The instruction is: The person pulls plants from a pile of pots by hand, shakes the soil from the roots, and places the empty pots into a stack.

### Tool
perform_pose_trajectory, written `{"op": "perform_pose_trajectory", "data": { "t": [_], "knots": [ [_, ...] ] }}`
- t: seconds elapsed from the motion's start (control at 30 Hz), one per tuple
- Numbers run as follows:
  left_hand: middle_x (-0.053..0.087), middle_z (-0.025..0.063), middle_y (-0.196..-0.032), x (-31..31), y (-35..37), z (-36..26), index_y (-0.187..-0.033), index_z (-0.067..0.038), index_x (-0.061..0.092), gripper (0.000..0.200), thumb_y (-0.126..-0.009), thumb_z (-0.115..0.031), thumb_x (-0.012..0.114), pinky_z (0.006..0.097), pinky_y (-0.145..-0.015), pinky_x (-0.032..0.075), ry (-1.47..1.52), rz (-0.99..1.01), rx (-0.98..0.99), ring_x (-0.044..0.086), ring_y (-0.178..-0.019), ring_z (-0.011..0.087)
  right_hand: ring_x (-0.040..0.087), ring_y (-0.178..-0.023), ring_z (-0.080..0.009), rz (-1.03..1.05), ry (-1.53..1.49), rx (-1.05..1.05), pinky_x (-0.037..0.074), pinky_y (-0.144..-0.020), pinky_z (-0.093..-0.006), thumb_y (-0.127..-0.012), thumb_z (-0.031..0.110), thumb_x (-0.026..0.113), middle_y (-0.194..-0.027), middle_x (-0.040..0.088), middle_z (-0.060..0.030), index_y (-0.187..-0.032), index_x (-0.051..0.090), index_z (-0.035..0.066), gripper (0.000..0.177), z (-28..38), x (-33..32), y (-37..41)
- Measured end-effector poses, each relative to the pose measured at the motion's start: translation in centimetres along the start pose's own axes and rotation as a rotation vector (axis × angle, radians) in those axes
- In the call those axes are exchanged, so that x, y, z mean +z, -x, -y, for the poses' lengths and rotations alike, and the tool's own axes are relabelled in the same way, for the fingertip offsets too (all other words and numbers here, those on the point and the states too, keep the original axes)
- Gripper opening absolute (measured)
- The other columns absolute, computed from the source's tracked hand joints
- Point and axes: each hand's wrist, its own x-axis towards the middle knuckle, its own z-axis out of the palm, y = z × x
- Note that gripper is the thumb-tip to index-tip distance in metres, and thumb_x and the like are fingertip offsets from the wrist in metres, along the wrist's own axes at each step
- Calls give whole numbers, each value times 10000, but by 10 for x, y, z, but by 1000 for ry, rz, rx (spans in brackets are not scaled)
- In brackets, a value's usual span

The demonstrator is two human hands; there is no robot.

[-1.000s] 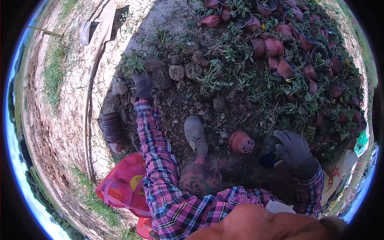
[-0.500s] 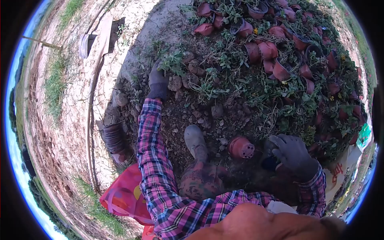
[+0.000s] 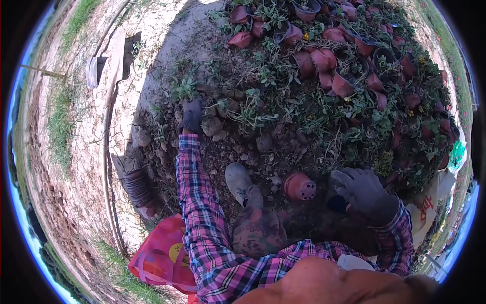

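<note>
My left hand [image 3: 192,110], in a dark grey glove, reaches forward low over the soil. It is closed at the base of a small leafy plant [image 3: 185,89]; leaves hide the fingertips. Brown clods of soil [image 3: 212,125] lie just right of that wrist. On the other side, my right hand [image 3: 367,195], gloved too, is held palm down with its fingers apart and nothing in them. Left of it an upturned reddish plastic pot [image 3: 299,186] shows the holes in its base. A dark blue item [image 3: 336,203] under the right fingers is partly hidden.
Many potted plants in reddish pots [image 3: 324,60] lie heaped at the upper right. A stack of nested pots [image 3: 137,185] and a red bag [image 3: 164,253] are on my left. Beyond are a long wooden handle [image 3: 107,152] and a metal blade [image 3: 92,72]. My boot [image 3: 238,181] stands between.
The view has shifted, so the ground appears further left. My left hand has drawn slightly back, and the plant at it has moved left. My right hand stays beside the upturned pot.
</note>
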Motion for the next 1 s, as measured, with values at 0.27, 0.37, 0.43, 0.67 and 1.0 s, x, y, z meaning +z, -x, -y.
{"op": "perform_pose_trajectory", "data": {
  "t": [0.27, 0.37, 0.43, 0.67, 1.0],
  "knots": [
    [636, 158, -861, -2, 31, 45, -1071, -13, 537, 489, -692, -298, 654, 391, -741, 478, -257, -134, -248, 600, -828, 354, 553, -897, -271, -46, 52, -32, 433, -757, -395, -829, 265, 532, -1036, 538, -100, -1166, 486, 117, 371, -1, -1, 6],
    [637, 165, -895, -32, 57, -24, -1032, -19, 574, 427, -708, -290, 637, 408, -757, 481, -441, -190, -362, 602, -859, 361, 549, -909, -259, -30, 42, -57, 432, -764, -397, -833, 278, 522, -1036, 536, -102, -1172, 483, 116, 377, -1, 7, 7],
    [638, 166, -903, -34, 55, -62, -1010, -37, 597, 375, -716, -270, 625, 419, -759, 483, -309, -292, -218, 605, -872, 361, 542, -910, -269, -13, 44, -34, 423, -771, -401, -815, 246, 540, -1056, 539, -100, -1167, 485, 105, 383, 3, -2, 12],
    [594, 156, -1056, 33, 81, -90, -1098, -141, 569, 399, -702, -98, 594, 392, -863, 436, -636, -375, 673, 546, -1003, 339, 543, -904, -271, 8, 30, -26, 419, -770, -400, -791, 228, 569, -1042, 547, -98, -1161, 489, 98, 400, 2, 4, 17],
    [608, 91, -985, -5, 21, 31, -1143, -47, 503, 335, -813, -100, 524, 311, -748, 482, -140, -333, 266, 592, -868, 189, 546, -909, -288, 47, -10, -27, 433, -768, -413, -812, 241, 543, -1036, 541, -106, -1181, 475, 112, 397, 6, 1, 12]
  ]
}}
